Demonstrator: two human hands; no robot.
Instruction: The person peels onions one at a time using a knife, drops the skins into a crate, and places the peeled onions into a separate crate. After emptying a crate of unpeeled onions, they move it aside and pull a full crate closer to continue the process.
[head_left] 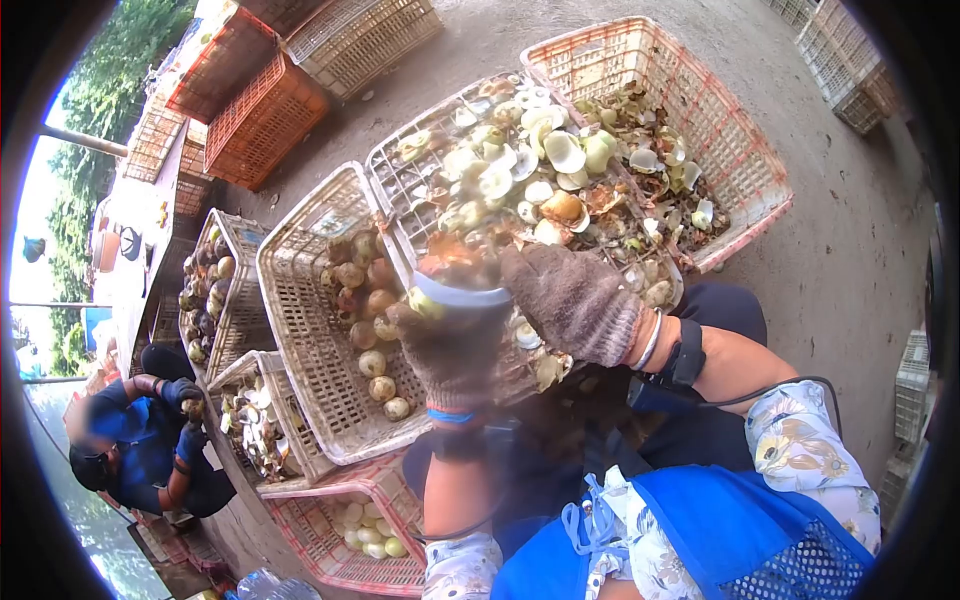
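Blurred onion point(426, 303), pale green.

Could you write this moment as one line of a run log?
left hand: gloved, blurred, grip unclear | right hand: gloved, grip unclear | onion peelings: heaped on rack | whole onions: in crate beside rack

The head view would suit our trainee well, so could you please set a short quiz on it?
1. True or false: the right hand is gloved.
2. On the upper body, the co-worker at the picture's left mainly wears: A) white; B) blue; C) yellow.
3. Fill in the colour: pale, peeled-looking onions lie in the ____ crate at the picture's bottom.

Key: 1 true; 2 B; 3 pinkish-red.
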